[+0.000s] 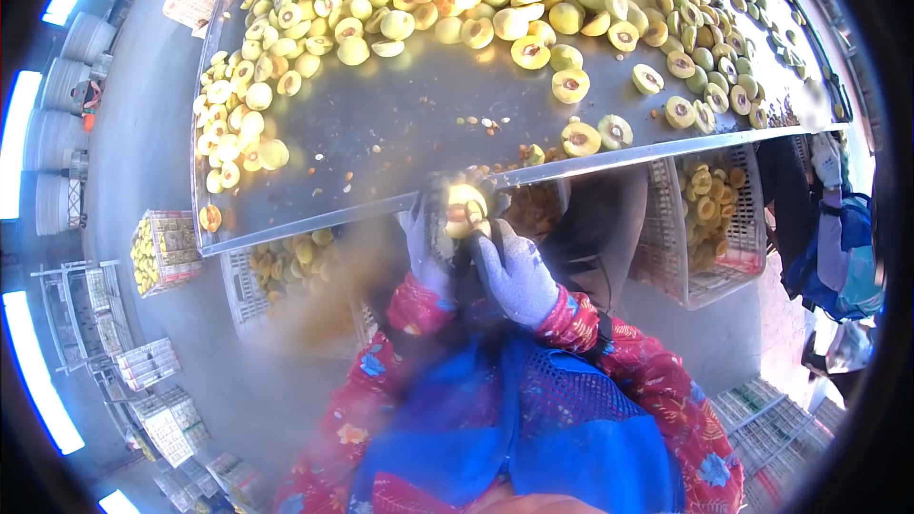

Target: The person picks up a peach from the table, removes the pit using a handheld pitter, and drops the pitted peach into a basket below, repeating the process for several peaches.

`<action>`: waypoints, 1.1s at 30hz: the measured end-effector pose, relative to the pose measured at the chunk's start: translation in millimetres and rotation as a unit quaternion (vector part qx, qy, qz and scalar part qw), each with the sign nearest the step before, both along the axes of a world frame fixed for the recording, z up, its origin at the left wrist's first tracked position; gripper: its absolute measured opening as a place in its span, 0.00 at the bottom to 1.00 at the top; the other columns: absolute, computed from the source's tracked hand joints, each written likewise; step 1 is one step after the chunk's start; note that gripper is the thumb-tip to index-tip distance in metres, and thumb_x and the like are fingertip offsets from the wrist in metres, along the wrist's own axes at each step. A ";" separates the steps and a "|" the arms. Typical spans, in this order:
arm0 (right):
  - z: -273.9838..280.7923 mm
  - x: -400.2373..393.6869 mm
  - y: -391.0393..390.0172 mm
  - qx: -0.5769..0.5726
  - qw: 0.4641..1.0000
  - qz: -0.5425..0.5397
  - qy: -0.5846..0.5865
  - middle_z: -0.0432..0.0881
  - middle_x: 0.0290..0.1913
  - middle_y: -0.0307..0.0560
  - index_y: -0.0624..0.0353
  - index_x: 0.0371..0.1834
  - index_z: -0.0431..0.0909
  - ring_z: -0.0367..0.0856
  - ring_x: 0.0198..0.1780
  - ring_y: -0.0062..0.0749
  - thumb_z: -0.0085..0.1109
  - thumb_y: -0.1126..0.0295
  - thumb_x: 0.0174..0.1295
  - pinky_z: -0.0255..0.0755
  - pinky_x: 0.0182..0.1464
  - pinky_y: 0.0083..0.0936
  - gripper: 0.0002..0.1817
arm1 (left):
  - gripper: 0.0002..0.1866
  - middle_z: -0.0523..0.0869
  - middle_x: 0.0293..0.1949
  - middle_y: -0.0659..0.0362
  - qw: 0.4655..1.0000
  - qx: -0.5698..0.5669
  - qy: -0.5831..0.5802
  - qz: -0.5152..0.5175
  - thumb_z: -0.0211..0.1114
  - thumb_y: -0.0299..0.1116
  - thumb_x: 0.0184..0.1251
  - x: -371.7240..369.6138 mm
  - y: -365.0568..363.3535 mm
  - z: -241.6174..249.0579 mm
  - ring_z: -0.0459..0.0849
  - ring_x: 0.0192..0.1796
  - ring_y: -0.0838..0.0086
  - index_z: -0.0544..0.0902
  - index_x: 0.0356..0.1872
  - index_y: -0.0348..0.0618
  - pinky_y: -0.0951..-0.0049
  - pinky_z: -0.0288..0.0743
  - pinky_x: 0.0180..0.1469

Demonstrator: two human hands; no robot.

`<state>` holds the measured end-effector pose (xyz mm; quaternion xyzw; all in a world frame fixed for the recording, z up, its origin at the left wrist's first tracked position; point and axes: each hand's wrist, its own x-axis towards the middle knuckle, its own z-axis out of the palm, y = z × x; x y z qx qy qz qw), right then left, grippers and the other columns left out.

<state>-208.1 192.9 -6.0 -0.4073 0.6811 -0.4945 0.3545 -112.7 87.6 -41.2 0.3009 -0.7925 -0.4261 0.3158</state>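
My left hand [427,246], in a pale glove with a dark, dirty palm, is closed around a yellow stone fruit half [465,207], just in front of the table edge. The cut face with its brown hollow points up. My right hand [519,276], gloved in light lavender, has its fingers bent together at the fruit's lower right side. Whatever those fingers pinch is too small to make out. Beyond both hands, the metal table [352,124] carries a large heap of halved yellow-green fruit [400,0], with small pits and scraps scattered on its surface.
Below the table edge stand crates of fruit halves: a white crate [246,290] on the left and another crate [671,238] on the right. A co-worker's gloved hand [826,160] shows at far right. Stacked crates [171,424] and white buckets [62,138] line the left.
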 end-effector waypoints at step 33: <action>-25.5 -21.7 18.7 0.045 0.608 0.095 -0.787 0.70 0.19 0.37 0.57 0.34 0.73 0.67 0.15 0.20 0.41 0.54 0.75 0.62 0.17 0.19 0.19 | 0.15 0.84 0.39 0.53 0.964 0.247 0.097 -0.016 0.53 0.34 0.76 -6.0 0.1 -38.2 0.84 0.36 0.72 0.76 0.52 0.31 0.73 0.81 0.40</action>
